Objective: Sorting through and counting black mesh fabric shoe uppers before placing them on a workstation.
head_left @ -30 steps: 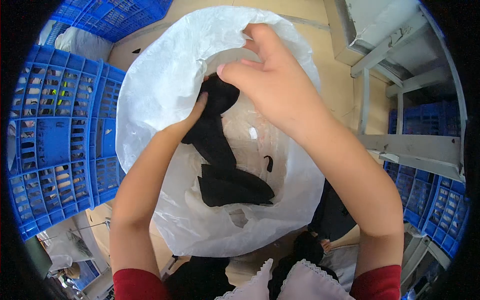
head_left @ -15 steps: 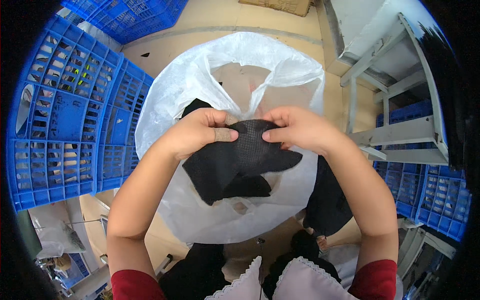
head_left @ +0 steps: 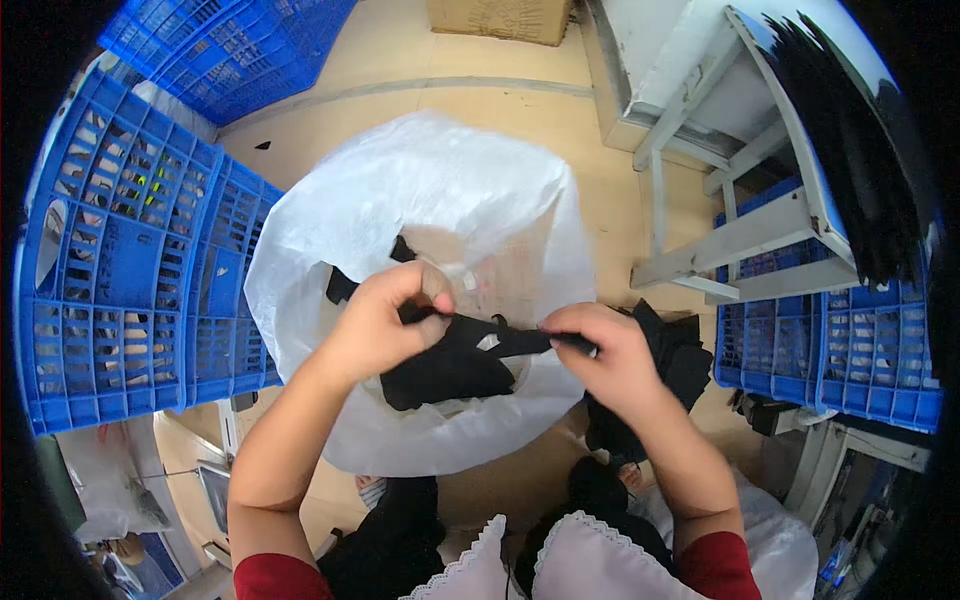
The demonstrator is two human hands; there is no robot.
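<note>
A flat black fabric piece (head_left: pixel 445 370) hangs between my hands over a wide-mouthed white plastic bag (head_left: pixel 430 165). My left hand (head_left: pixel 390 315) pinches its upper left part, with the fingertips bent over the edge. At the other side, my right hand (head_left: pixel 605 350) grips a narrow strip-like end and holds it stretched sideways. A small gap shows in the cloth between the hands. More black scraps (head_left: pixel 340 285) lie inside the bag beside my left hand. Whether the strip is one with the larger piece, I cannot tell.
Blue slatted crates (head_left: pixel 130 250) full of small items stand on the left. On the right are a grey metal frame (head_left: pixel 740 265), more blue crates (head_left: pixel 770 350) and a pile of black cloth (head_left: pixel 675 350). A cardboard box (head_left: pixel 500 18) sits on the floor at the far side.
My right hand has moved down and outward, drawing its end of the fabric away from the left hand. The mesh-like middle no longer faces up. The whole view has shifted somewhat.
</note>
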